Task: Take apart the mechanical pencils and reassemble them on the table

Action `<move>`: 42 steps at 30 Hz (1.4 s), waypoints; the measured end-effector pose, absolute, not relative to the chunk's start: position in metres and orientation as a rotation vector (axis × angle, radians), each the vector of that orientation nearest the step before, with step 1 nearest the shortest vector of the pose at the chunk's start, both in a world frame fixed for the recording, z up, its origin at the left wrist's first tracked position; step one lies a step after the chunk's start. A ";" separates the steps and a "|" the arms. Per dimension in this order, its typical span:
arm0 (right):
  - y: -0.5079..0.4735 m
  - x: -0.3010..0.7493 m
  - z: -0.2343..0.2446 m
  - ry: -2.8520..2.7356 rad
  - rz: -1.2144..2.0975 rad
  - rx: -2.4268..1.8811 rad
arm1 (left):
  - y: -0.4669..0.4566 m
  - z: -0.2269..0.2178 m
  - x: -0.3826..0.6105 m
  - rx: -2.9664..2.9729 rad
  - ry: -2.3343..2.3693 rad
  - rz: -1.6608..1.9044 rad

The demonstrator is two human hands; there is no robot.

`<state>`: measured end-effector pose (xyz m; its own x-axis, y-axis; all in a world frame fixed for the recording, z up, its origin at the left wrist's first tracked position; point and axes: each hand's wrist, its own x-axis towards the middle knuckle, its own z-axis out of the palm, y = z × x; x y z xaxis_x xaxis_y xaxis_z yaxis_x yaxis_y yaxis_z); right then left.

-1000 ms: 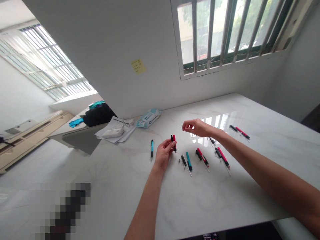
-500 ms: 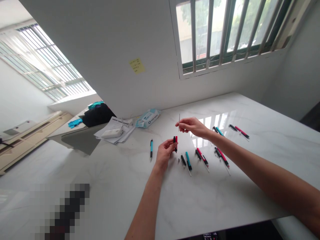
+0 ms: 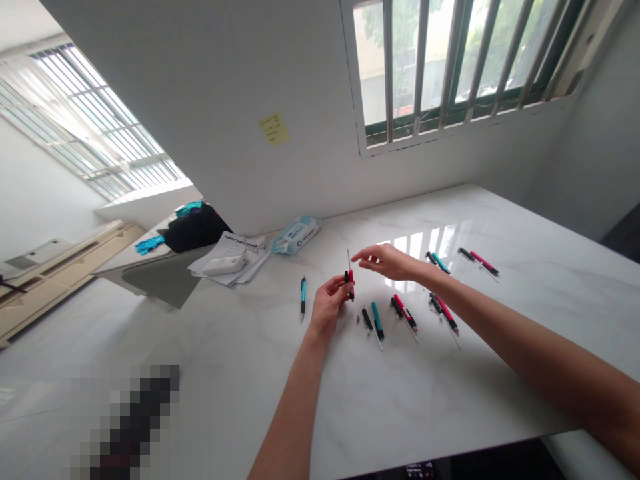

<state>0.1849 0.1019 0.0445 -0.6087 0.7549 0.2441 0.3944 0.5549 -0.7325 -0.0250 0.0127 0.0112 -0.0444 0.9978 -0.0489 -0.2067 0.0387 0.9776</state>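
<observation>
My left hand (image 3: 329, 303) is closed around the red pen barrel (image 3: 351, 275) and a black pen part (image 3: 347, 277) beside it, both held upright above the table. A thin white refill (image 3: 349, 259) stands up out of the top of the red barrel. Just right of the refill is my right hand (image 3: 383, 261), its fingers stretched out and apart with nothing between them. Near my left hand lie a teal barrel (image 3: 377, 320), a black pen part (image 3: 367, 319) and a white refill (image 3: 378, 339).
Further right lie sets of pen parts with red barrels (image 3: 405, 312) (image 3: 447, 313) (image 3: 484, 262) and a teal one (image 3: 441, 263). A whole blue pen (image 3: 303, 298) lies to the left. Behind are a wipes pack (image 3: 297, 235) and papers (image 3: 230, 248) with a white device (image 3: 225, 265).
The refill has come down from the right hand's pinch into the top of the red barrel. My right hand has let go, and its fingers have straightened. My left hand has hardly moved.
</observation>
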 end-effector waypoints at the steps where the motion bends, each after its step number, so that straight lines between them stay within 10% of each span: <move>1: 0.107 0.191 0.042 -2.307 0.699 -0.997 | 0.012 0.012 -0.025 0.971 1.109 1.315; 13: 0.125 0.207 0.010 -2.501 0.435 -1.225 | 0.015 0.007 -0.028 0.897 1.126 1.347; 26: 0.122 0.211 0.056 -1.955 1.054 -0.951 | 0.018 0.001 -0.029 1.071 1.167 1.274; 42: 0.110 0.218 0.084 -1.968 1.073 -0.831 | 0.016 0.002 -0.029 1.142 1.176 1.199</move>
